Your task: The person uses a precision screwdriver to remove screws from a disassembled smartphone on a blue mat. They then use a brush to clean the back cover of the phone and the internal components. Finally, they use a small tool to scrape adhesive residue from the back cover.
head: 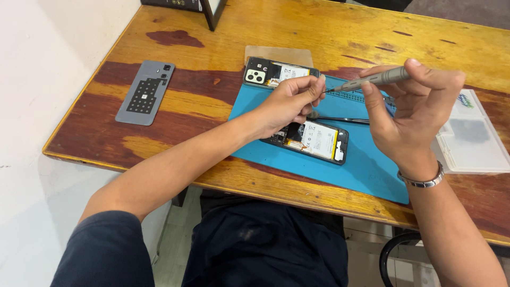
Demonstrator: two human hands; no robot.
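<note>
A grey back cover point(144, 92) is lying near the wooden table's point(212, 32) left edge. On the blue mat point(366, 165), the left hand point(289, 103) is pinching something too small to tell above an opened phone point(313, 141). The right hand point(417, 109) is pinching a slim grey screwdriver point(372, 79).

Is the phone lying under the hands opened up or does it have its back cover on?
Opened up. The phone lies on the blue mat with its battery and internal parts exposed; a grey back cover lies apart on the table.
</note>
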